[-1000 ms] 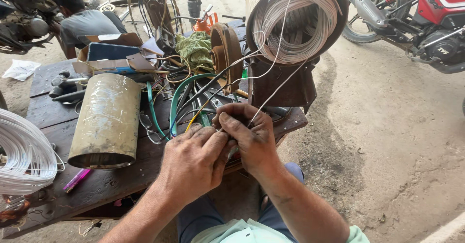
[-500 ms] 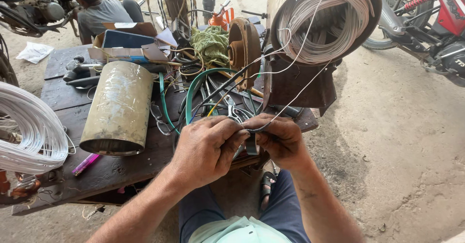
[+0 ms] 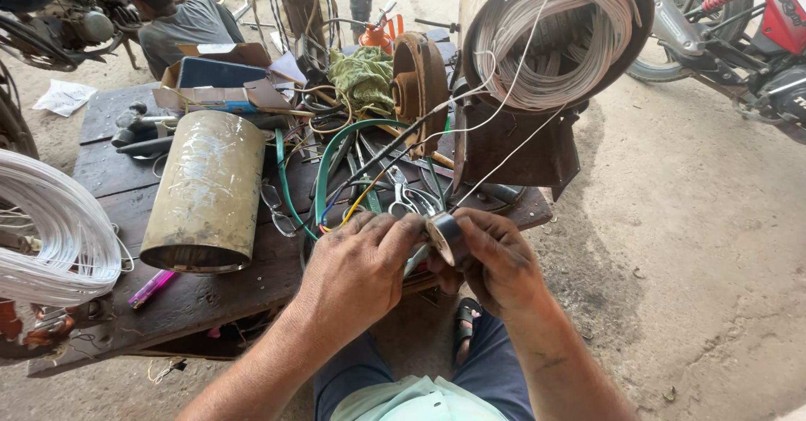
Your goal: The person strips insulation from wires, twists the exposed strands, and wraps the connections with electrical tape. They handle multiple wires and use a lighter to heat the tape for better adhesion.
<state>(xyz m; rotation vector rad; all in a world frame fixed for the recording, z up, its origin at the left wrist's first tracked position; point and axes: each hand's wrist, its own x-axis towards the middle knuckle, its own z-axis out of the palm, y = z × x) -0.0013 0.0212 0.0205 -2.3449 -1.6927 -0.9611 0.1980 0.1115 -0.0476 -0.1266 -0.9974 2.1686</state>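
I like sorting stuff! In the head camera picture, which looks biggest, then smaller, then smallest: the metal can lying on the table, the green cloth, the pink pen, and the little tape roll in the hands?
1. Metal can
2. Green cloth, though it lies farther away, so it may really be bigger than it looks
3. Pink pen and tape roll: too alike to rank, and the roll is nearer and partly hidden by both hands.

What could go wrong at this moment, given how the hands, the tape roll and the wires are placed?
1. Both hands, left hand and right hand, pinch a small tape roll at the workbench edge; a slip would likely drop it to the ground.
2. Thin white wires stretch from the wound stator toward the hands; a tug might strain or snag them.
3. Scissors and loose cables clutter the space just ahead and could catch the wires.
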